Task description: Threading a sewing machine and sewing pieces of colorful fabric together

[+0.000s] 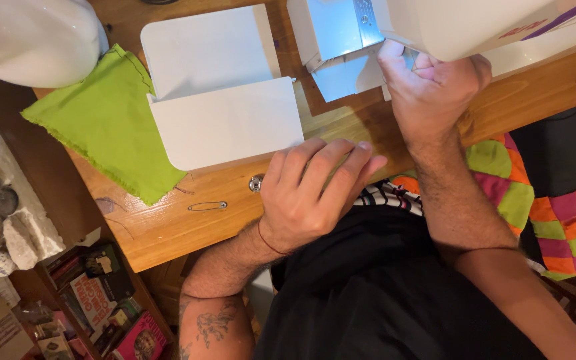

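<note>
Left hand (315,190) flat, open on wooden table (168,227); right hand (431,83) curled at white sewing machine (475,27).

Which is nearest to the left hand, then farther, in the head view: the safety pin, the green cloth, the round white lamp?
From the left hand:
1. Safety pin, on the table just to its left.
2. Green cloth, farther left.
3. White lamp, top left corner.

One green cloth (111,123), one safety pin (207,206) and one metal bobbin (256,183) lie on the table. One white sewing machine (475,27) stands there. Two hands show.
</note>
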